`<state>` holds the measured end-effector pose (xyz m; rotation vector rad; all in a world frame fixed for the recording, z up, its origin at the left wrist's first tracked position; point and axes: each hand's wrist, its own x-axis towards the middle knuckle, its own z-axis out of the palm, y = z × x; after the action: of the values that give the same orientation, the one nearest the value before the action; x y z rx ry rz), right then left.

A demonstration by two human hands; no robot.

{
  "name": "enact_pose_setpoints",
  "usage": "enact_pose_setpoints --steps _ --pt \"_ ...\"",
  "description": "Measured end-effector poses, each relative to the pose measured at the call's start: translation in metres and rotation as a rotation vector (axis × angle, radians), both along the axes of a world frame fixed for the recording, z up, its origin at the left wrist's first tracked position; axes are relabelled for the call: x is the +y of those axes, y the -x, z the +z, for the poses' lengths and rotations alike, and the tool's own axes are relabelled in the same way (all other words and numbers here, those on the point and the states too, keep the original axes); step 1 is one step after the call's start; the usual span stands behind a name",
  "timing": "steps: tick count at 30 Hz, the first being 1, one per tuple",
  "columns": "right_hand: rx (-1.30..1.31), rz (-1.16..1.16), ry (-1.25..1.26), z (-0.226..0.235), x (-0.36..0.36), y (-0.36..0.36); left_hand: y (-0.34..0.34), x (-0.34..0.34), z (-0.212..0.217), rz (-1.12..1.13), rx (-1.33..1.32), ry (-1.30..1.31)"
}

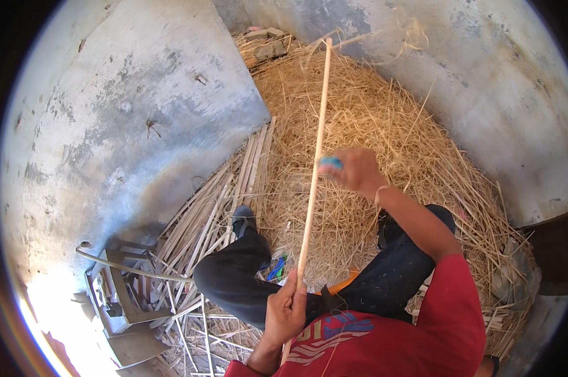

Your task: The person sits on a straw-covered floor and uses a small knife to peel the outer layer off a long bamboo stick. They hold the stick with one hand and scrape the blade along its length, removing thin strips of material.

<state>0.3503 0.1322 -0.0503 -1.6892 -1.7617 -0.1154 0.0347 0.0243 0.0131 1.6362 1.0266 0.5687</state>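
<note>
A long, pale bamboo strip [316, 157] slants up and away from my lap, its far end raised over the shavings. Near my waist my left hand [286, 314] is closed round its lower part, and the near end runs on past my shirt. My right hand [358, 171] is closed and a little blurred, beside the strip about midway along. A small blue thing [330, 163] shows at its fingers, against the strip; I cannot make out its kind. Thin curled shavings [413, 39] hang in the air by the strip's far end.
A heap of straw-coloured shavings [372, 113] covers the floor ahead, between grey walls [164, 75]. To the left lie many long split strips [202, 201] and a wooden frame [117, 295]. A blue wrapper [276, 268] lies between my bent legs. Bricks [268, 50] sit at the back.
</note>
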Motion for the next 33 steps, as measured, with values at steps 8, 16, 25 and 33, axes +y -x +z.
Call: enact_pose_setpoints --steps 8,16,25,33 --pt "0.011 0.166 0.143 0.008 -0.033 0.041 0.009 -0.003 -0.002 0.022 0.008 0.022" --pt "-0.103 -0.059 0.009 -0.001 0.004 -0.017 0.012 -0.015 0.003 -0.031 0.022 0.005" --pt "0.076 0.001 0.026 -0.011 -0.007 -0.002 0.033 -0.032 0.005 -0.025 0.027 0.134" --pt "-0.205 -0.179 -0.019 -0.007 0.024 -0.079 0.041 -0.041 0.014 -0.094 0.019 0.173"
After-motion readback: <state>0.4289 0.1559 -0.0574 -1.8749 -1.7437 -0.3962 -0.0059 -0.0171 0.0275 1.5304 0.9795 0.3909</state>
